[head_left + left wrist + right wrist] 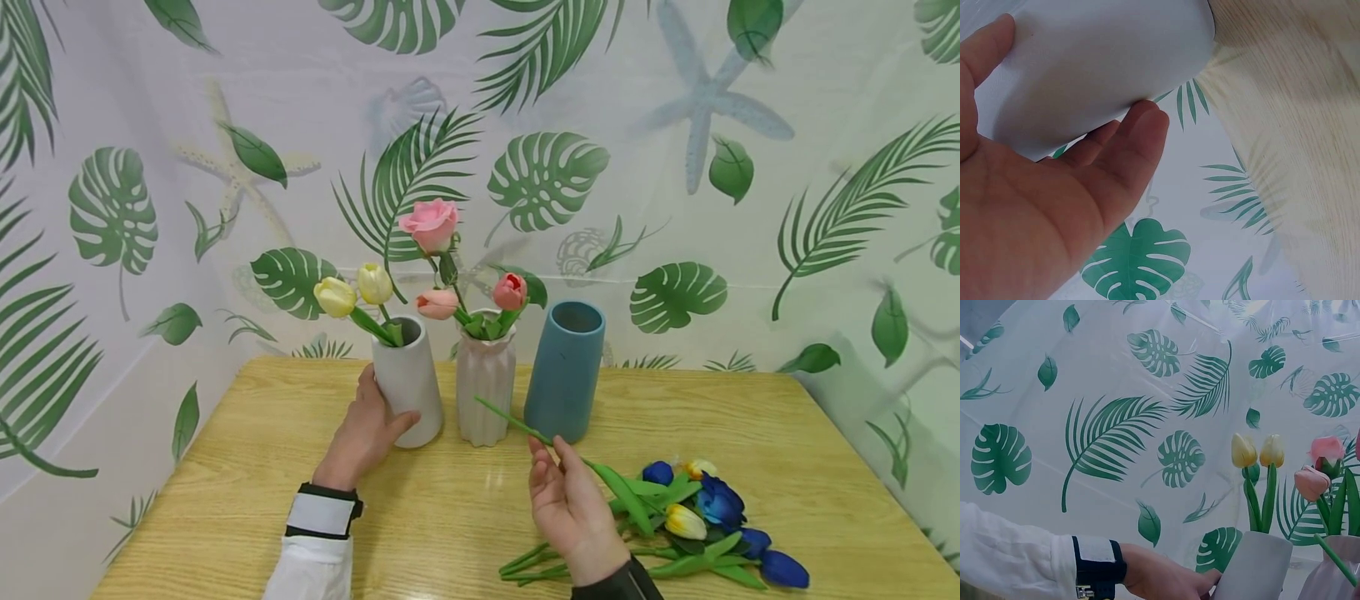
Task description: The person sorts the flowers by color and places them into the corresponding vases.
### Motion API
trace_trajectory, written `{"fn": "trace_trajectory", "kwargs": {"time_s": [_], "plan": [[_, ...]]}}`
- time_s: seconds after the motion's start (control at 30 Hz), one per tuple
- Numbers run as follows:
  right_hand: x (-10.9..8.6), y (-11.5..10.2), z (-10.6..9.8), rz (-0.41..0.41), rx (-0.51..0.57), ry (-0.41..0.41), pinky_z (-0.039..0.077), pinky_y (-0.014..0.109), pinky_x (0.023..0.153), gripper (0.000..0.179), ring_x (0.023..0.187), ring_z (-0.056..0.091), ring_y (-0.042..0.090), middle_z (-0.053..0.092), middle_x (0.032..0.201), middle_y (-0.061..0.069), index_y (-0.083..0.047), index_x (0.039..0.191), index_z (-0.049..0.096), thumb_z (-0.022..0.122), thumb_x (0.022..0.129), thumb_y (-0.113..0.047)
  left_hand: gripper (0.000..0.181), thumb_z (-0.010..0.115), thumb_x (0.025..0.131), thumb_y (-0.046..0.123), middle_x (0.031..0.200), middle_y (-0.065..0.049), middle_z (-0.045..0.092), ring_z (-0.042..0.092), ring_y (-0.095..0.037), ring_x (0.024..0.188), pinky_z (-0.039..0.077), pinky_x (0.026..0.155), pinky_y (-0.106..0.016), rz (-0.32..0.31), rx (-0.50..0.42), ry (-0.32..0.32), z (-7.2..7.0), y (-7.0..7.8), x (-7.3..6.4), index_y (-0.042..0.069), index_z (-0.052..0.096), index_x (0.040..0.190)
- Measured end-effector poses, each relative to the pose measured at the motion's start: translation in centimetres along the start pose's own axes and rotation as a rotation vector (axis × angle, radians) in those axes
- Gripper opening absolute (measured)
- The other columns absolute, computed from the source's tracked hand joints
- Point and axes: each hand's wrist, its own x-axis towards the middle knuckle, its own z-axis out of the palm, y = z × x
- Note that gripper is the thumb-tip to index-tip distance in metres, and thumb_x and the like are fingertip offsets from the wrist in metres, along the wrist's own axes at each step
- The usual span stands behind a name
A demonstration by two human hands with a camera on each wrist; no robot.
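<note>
My left hand (367, 429) grips the white vase (408, 383) low on its side, thumb across the front. In the left wrist view, the fingers (1125, 159) bend along the vase's smooth wall. Two yellow tulips (335, 297) stand in this vase, leaning left. My right hand (573, 500) pinches a green flower stem (510, 418) between thumb and fingertips, its cut end pointing left in front of the pleated pinkish vase (485, 392). This stem runs back to a broad leaf (626, 500) over the loose flowers; which head belongs to it I cannot tell.
The pleated vase holds a pink rose (431, 225) and two pinkish tulips (510, 292). Right of it stands a blue vase (566, 375) with no flowers. Several blue and yellow flowers (720, 500) lie on the wooden table (247, 475), before a leaf-patterned cloth (600, 92).
</note>
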Motion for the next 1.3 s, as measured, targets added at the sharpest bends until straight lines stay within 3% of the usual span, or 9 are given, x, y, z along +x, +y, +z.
{"fn": "trace_trajectory", "kwargs": {"time_s": [0.1, 0.17, 0.27, 0.37, 0.47, 0.6, 0.83, 1.13, 1.3], "plan": [[0.3, -0.1, -0.2, -0.017, -0.003, -0.009, 0.048, 0.009, 0.068, 0.072, 0.065, 0.062, 0.002, 0.053, 0.110, 0.002, -0.032, 0.157, -0.012, 0.039, 0.107, -0.025, 0.094, 0.072, 0.092, 0.023, 0.149, -0.030, 0.032, 0.044, -0.046, 0.133, 0.038, 0.106, -0.060, -0.003, -0.003, -0.003, 0.0, -0.1, 0.0, 0.000, 0.004, 0.153], [0.7, 0.0, -0.6, -0.062, -0.059, -0.037, 0.048, 0.009, 0.068, 0.065, 0.066, 0.061, 0.001, 0.055, 0.103, 0.000, -0.025, 0.157, 0.000, 0.041, 0.107, -0.025, 0.094, 0.072, 0.092, 0.023, 0.149, -0.030, 0.032, 0.044, -0.046, 0.133, 0.038, 0.107, -0.060, -0.004, -0.007, -0.006, 0.1, -0.1, 0.0, 0.001, 0.004, 0.153], [1.2, 0.1, -1.4, -0.157, -0.148, -0.140, 0.050, 0.011, 0.071, 0.044, 0.072, 0.063, 0.002, 0.060, 0.096, -0.002, -0.019, 0.145, 0.023, 0.045, 0.106, -0.024, 0.094, 0.072, 0.092, 0.023, 0.149, -0.030, 0.032, 0.044, -0.045, 0.134, 0.038, 0.107, -0.059, -0.001, -0.009, -0.006, 0.1, -0.1, 0.0, 0.001, 0.004, 0.153], [1.2, 0.2, -1.8, -0.235, -0.248, -0.205, 0.049, 0.012, 0.075, 0.030, 0.076, 0.064, 0.002, 0.063, 0.093, -0.003, -0.016, 0.131, 0.031, 0.046, 0.106, -0.024, 0.094, 0.072, 0.092, 0.023, 0.150, -0.030, 0.032, 0.044, -0.046, 0.133, 0.038, 0.107, -0.060, 0.001, -0.008, -0.004, 0.0, 0.0, 0.1, 0.000, 0.004, 0.153], [0.6, 0.5, -1.3, -0.246, -0.300, -0.197, 0.049, 0.012, 0.076, 0.034, 0.077, 0.064, 0.002, 0.063, 0.099, -0.003, -0.016, 0.137, 0.028, 0.044, 0.107, -0.022, 0.094, 0.072, 0.092, 0.022, 0.150, -0.031, 0.032, 0.044, -0.046, 0.133, 0.038, 0.106, -0.060, 0.006, -0.004, -0.001, -0.1, 0.0, 0.1, 0.000, 0.003, 0.153], [-0.3, 0.9, 0.1, -0.231, -0.435, -0.123, 0.048, 0.011, 0.073, 0.039, 0.073, 0.060, -0.001, 0.060, 0.109, -0.003, -0.013, 0.145, 0.020, 0.037, 0.109, -0.020, 0.094, 0.072, 0.092, 0.023, 0.149, -0.030, 0.032, 0.044, -0.045, 0.133, 0.038, 0.106, -0.059, 0.007, -0.003, -0.003, 0.0, 0.0, 0.1, 0.000, 0.004, 0.153], [-0.5, 1.7, 0.7, -0.235, -0.700, -0.110, 0.049, 0.014, 0.066, 0.031, 0.069, 0.058, 0.001, 0.060, 0.115, -0.001, -0.005, 0.138, 0.034, 0.037, 0.108, -0.012, 0.095, 0.073, 0.091, 0.022, 0.149, -0.029, 0.033, 0.045, -0.045, 0.133, 0.038, 0.107, -0.059, 0.008, -0.005, 0.002, 0.1, -0.1, 0.0, 0.000, 0.005, 0.153], [-0.7, 2.1, 0.8, -0.258, -0.759, -0.117, 0.052, 0.021, 0.067, 0.033, 0.073, 0.063, 0.006, 0.060, 0.119, 0.003, -0.003, 0.138, 0.043, 0.041, 0.107, -0.016, 0.093, 0.073, 0.092, 0.020, 0.147, -0.031, 0.035, 0.047, -0.046, 0.131, 0.040, 0.105, -0.058, 0.022, 0.007, 0.018, 0.1, -0.1, -0.1, -0.002, 0.006, 0.152], [-0.6, 2.2, 0.7, -0.281, -0.773, -0.080, 0.054, 0.024, 0.069, 0.033, 0.074, 0.064, 0.008, 0.055, 0.121, 0.006, -0.004, 0.136, 0.045, 0.043, 0.107, -0.018, 0.093, 0.073, 0.092, 0.021, 0.146, -0.032, 0.036, 0.048, -0.046, 0.129, 0.041, 0.104, -0.058, 0.027, 0.006, 0.019, 0.0, -0.1, -0.1, -0.002, 0.006, 0.152]]}}
